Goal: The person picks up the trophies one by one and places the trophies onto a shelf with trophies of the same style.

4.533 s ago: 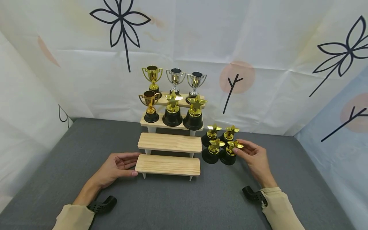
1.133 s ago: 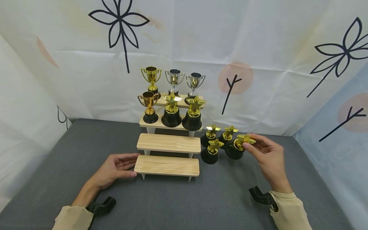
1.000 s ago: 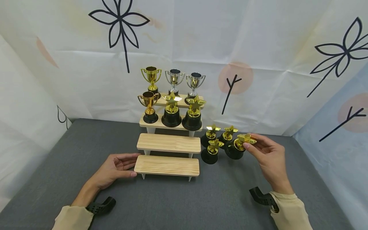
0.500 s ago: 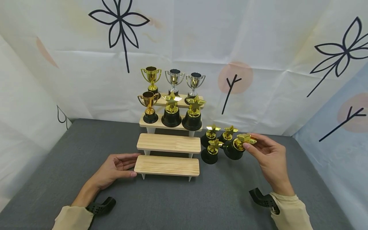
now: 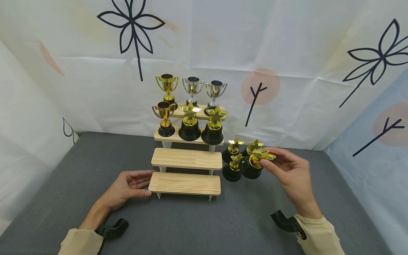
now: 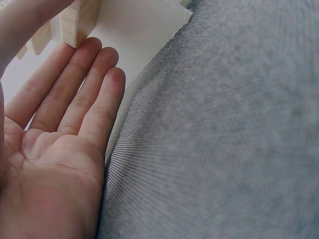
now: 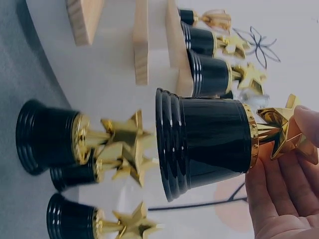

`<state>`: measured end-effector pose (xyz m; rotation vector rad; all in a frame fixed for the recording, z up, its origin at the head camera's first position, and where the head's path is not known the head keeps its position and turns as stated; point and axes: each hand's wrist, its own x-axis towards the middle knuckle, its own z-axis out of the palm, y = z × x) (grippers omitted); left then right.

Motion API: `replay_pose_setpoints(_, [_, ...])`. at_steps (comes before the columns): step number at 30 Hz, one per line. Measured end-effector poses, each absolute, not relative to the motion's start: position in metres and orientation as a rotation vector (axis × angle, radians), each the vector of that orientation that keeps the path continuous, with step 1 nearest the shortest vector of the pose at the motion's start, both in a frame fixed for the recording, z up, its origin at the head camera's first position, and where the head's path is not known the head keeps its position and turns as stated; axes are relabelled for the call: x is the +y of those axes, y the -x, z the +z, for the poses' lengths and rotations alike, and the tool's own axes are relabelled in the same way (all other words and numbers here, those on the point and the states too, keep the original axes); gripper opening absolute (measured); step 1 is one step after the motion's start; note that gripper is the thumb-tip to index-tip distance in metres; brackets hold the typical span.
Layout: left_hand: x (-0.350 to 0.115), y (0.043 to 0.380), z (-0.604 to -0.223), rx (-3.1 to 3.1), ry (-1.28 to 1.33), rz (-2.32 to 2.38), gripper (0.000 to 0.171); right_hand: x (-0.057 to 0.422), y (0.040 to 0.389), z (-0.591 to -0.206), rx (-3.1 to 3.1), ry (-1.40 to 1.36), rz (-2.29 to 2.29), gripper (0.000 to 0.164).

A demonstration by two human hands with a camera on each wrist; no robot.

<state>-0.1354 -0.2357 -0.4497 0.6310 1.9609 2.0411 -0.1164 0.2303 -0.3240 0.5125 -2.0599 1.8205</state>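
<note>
My right hand [image 5: 291, 177] pinches the gold star at the top of a star trophy [image 7: 214, 142], thumb on one side and fingers on the other. Its black base hangs clear of the table in the right wrist view, slightly tilted. Three more star trophies [image 5: 231, 173] stand just left of it, beside the stepped wooden stand [image 5: 185, 182]. My left hand [image 5: 125, 187] rests at the left end of the lowest step, fingers extended, tips touching the wood in the left wrist view [image 6: 75, 99].
On the top step are a gold cup [image 5: 167, 84] and two silver cups [image 5: 193, 85]. The second step holds a copper-gold cup [image 5: 164, 111] and two star trophies [image 5: 213, 134]. The lower two steps are bare wood. A printed cloth [image 5: 216, 39] hangs behind the grey table [image 5: 191, 226].
Over the last few seconds my right hand has lifted the star trophy off the table and moved it right; within the last half second it has shifted back left. My left hand stays put.
</note>
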Motion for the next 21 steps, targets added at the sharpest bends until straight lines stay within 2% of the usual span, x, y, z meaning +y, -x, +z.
replay_pose_setpoints(21, [-0.235,0.136,-0.45,1.996,-0.607,2.024,0.068,0.175,0.117,-0.317,-2.112,-0.674,1.863,0.035])
